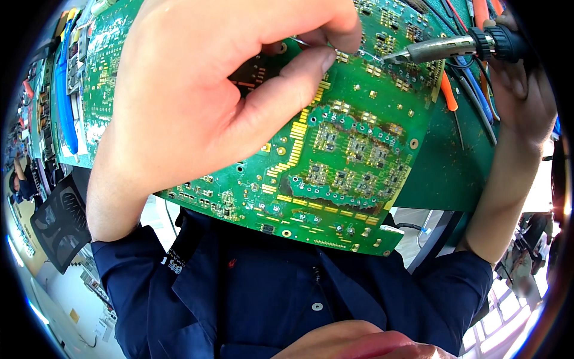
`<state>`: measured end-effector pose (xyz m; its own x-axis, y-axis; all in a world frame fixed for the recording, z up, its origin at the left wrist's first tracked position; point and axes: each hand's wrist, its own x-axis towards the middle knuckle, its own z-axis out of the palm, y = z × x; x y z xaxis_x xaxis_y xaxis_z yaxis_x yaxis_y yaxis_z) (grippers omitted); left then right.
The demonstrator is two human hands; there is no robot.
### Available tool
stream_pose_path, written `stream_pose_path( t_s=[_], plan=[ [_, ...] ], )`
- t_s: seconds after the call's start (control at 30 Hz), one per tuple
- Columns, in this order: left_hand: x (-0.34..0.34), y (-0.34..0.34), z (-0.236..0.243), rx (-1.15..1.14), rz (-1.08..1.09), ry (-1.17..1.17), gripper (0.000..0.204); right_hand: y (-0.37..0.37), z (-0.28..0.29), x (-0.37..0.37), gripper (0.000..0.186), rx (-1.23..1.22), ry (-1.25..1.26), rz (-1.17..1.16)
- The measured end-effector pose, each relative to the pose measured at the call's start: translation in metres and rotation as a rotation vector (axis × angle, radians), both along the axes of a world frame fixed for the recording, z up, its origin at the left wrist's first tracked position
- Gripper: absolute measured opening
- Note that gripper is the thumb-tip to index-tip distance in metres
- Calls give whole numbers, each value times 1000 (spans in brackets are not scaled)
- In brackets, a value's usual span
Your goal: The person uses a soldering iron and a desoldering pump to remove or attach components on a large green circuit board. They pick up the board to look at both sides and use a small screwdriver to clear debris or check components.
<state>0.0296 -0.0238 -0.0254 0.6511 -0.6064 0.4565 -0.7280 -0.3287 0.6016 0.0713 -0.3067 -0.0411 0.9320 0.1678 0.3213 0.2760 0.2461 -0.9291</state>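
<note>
A large green circuit board (pixel 397 90) with yellow pads and small parts lies beneath my hands, its near edge over my lap. My left hand (pixel 191 102) is closed in a pinch above its upper middle, on a thin silvery wire (pixel 368 54), partly hidden by the fingers. My right hand (pixel 523 102) grips a soldering iron (pixel 454 46) from the right, its tip angled down to small parts near the board's upper right, close to the wire's end.
A green mat (pixel 436 179) holds orange-handled tools (pixel 448 90) at the right. A blue tool (pixel 69 107) and another board (pixel 98 72) are at the left, near a black mesh chair (pixel 60 221). Another person (pixel 24 179) is in the far left background.
</note>
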Motion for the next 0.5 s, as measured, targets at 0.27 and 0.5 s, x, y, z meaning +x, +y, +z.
stream_pose_path(
  t_s=[0.27,0.5],
  plan=[
    [2,-1,0,6,-18,-12,14,-5,2,0,27,-83,6,-33],
    [2,-2,0,15,-28,-17,15,-8,4,-2,27,-151,9,-59]
  ],
)
